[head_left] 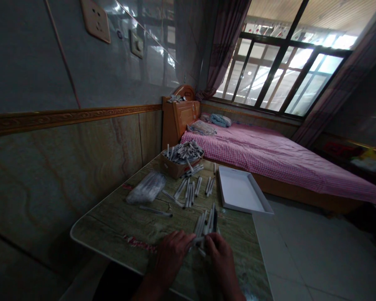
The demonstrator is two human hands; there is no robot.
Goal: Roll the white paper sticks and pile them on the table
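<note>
Fingertips of my left hand (pixel 173 250) and right hand (pixel 221 251) nearly together, apparently pinching a pale pen (pixel 198 240) crosswise. Just beyond, 12 o'clock: pen cluster (pixel 199 225). Farther at 12: small pen groups (pixel 192 193) laid out; that share looks done. Cardboard box (pixel 173 169), 11 to 12, heaped high: most seems left. Plastic bag (pixel 148 187) at 10 to 11, white tray (pixel 240 189) at 1 to 2, all on the table (pixel 108 221).

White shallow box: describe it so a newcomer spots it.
Find the table beside the bed. At its far right corner, overhanging the right edge, lies the shallow box, right of small groups of pen-like sticks. Unlike the brown carton heaped with sticks, it's white and low-walled.
</note>
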